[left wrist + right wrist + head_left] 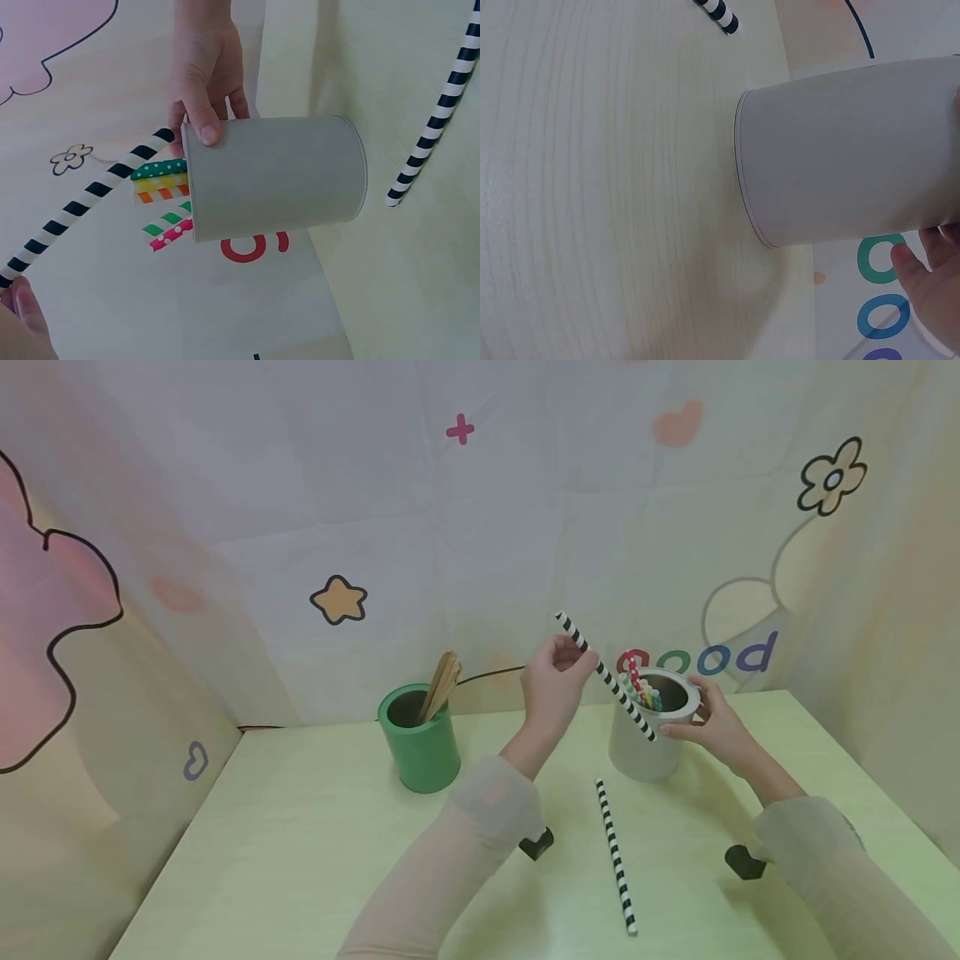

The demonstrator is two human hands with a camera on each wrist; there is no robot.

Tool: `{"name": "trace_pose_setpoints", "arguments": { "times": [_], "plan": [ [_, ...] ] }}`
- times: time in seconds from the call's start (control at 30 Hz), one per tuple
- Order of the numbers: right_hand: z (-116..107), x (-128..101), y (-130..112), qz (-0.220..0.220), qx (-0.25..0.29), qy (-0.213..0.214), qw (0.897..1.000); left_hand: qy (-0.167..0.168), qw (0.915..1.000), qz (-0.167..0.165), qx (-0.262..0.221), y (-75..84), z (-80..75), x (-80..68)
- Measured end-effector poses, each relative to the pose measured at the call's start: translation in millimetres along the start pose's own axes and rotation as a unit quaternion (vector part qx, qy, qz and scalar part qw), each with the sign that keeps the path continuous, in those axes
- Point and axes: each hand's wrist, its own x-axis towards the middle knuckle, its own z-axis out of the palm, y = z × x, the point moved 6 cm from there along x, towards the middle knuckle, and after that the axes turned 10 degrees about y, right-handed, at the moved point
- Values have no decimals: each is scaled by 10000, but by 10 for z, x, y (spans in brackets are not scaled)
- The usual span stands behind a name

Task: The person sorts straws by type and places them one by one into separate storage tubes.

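Note:
My left hand (564, 667) pinches a black-and-white striped straw (609, 681) and holds it tilted, its lower end in front of the white cup (645, 752). In the left wrist view this straw (90, 199) slants past the cup's mouth. My right hand (697, 720) grips the cup at its rim, thumb on the wall (204, 124). Several coloured straws (163, 187) stick out of the cup (277, 176). A second striped straw (617, 856) lies flat on the table in front of the cup. The right wrist view shows the cup (847, 150) and my fingers (930, 281).
A green cup (422, 743) holding wooden sticks (440, 685) stands left of my left hand. The pale green table (285, 843) is walled by printed cloth at the back and on both sides. Small black wrist cameras (537, 843) sit under my forearms.

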Motion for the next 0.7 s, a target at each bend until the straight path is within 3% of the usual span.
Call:
{"name": "trace_pose_setpoints", "arguments": {
  "times": [0.27, 0.7],
  "plan": [
    [-2, 8, -7, -57, -38, 15, 10000, 409, 9984, 389, 13, 107, -29, 61],
    [-3, 3, 15, 23, 56, -43, 10000, 566, 9969, 546, 66, 61, 63, 50]
  ]
}}
